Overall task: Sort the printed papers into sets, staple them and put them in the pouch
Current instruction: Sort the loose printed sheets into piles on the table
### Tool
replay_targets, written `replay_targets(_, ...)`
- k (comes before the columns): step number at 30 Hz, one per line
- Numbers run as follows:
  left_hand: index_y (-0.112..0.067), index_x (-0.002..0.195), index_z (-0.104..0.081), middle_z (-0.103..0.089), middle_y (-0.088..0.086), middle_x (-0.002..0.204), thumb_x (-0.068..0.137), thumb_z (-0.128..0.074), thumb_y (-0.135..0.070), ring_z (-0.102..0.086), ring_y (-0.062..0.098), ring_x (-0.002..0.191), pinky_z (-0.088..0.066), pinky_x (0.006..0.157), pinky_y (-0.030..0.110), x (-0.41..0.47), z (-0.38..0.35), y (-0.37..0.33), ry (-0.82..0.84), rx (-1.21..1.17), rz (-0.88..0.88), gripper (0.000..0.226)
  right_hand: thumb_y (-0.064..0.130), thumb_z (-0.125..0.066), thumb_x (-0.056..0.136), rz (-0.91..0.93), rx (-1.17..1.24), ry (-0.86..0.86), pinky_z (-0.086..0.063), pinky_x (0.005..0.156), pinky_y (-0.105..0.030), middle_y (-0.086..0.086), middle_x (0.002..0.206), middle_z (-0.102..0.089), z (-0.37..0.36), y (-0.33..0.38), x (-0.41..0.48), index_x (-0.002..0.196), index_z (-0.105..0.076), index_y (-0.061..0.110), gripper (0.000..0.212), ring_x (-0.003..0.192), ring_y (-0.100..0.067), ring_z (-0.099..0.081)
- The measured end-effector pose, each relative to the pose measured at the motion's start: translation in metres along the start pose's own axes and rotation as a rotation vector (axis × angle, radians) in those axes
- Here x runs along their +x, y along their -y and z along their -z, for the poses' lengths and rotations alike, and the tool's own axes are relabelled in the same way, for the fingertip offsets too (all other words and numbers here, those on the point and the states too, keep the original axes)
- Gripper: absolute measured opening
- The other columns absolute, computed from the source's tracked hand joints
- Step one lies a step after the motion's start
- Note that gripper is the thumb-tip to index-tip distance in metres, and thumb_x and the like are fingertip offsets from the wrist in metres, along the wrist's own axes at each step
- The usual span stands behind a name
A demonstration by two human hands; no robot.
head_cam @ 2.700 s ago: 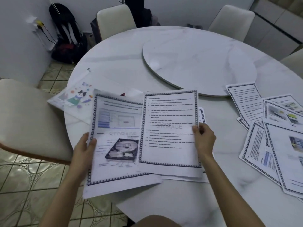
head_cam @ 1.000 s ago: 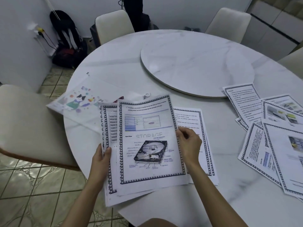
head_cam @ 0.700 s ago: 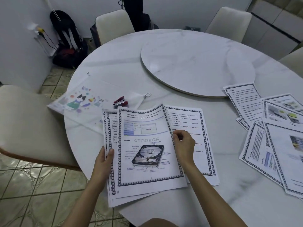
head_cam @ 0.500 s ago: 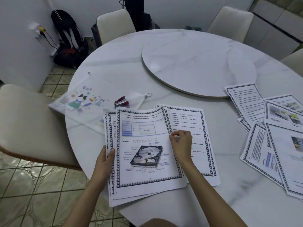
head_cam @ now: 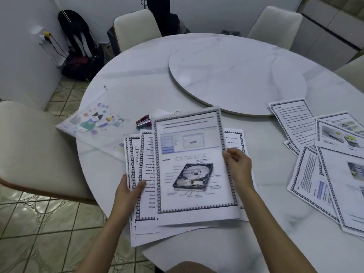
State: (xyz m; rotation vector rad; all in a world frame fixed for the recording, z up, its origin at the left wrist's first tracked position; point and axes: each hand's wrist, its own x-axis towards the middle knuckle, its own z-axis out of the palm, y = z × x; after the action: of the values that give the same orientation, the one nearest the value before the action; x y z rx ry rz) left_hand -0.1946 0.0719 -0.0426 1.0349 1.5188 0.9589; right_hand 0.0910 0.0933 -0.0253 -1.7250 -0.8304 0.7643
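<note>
**Both hands on the papers, stapler off the far-left corner**

The right hand point(head_cam: 239, 167) pinches the right edge of the top sheet point(head_cam: 193, 146), thumb on the printed face and the other fingers curled behind it. This is the page with the hard-drive picture, and it is raised a little off the rest. The left hand point(head_cam: 128, 191) grips the left edge of the stack point(head_cam: 149, 174) below, thumb laid across the bordered margin and fingers hidden beneath. Those sheets are fanned out to the left and not squared. Their near ends hang over the edge of the table point(head_cam: 137, 75).

The sheets' long axis runs straight away from the person. The stapler point(head_cam: 143, 121) lies just beyond the stack's far-left corner, partly covered by the top sheet. The clear pouch point(head_cam: 94, 123) with the cat print lies flat further left. Both are on the left hand's side, so that hand seems the likelier one to fetch them once the set is squared.

The loose sheets point(head_cam: 307, 174) lie well apart at the right, nearer the right hand, beside the turntable point(head_cam: 236, 75). They look unsorted, so the task seems at an early stage.
</note>
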Motion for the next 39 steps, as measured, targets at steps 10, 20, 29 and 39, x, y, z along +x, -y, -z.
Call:
replay_targets(10,-0.008,0.118,-0.049,-0.063,0.004,0.104,0.091,-0.053,-0.011,-0.061,0.018,0.088,-0.057,0.062,0.019,0.014,0.056,-0.027,-0.172,-0.078,-0.177,0.027,0.014,-0.06,0.088,-0.05,-0.173,-0.155,-0.042,0.082,-0.027,-0.015,0.101,-0.067,0.058,-0.019,0.025,0.102,-0.065,0.001,0.019,0.089,-0.02,-0.058)
replay_targets(20,-0.032,0.111,-0.053,-0.063,-0.007,0.11,0.092,-0.052,-0.012,-0.063,0.011,0.095,-0.059,0.069,0.027,0.016,0.097,-0.046,-0.259,-0.2,-0.263,0.028,0.01,-0.062,0.086,0.051,-0.381,-0.211,-0.038,0.085,-0.027,-0.019,0.112,-0.056,0.053,-0.023,0.021,0.11,-0.062,0.002,0.025,0.1,-0.03,-0.055)
replay_targets(29,-0.029,0.111,-0.053,-0.064,-0.002,0.11,0.088,-0.055,-0.013,-0.063,0.019,0.099,-0.056,0.078,0.027,0.005,0.035,-0.039,-0.085,-0.244,-0.221,0.028,0.02,-0.06,0.088,0.159,-0.084,0.22,-0.041,0.068,-0.001,0.007,0.098,-0.06,-0.008,0.028,-0.028,0.116,-0.059,0.016,0.028,0.081,0.014,-0.055)
replay_targets(39,-0.029,0.11,-0.054,-0.064,-0.007,0.107,0.09,-0.052,-0.016,-0.062,0.013,0.099,-0.056,0.083,0.028,-0.008,0.018,-0.031,-0.055,-0.233,-0.208,0.024,0.027,-0.065,0.086,0.177,-0.086,0.142,-0.025,0.05,-0.017,-0.001,0.059,-0.038,-0.024,0.034,-0.049,0.065,-0.043,0.003,0.038,0.054,-0.005,-0.029)
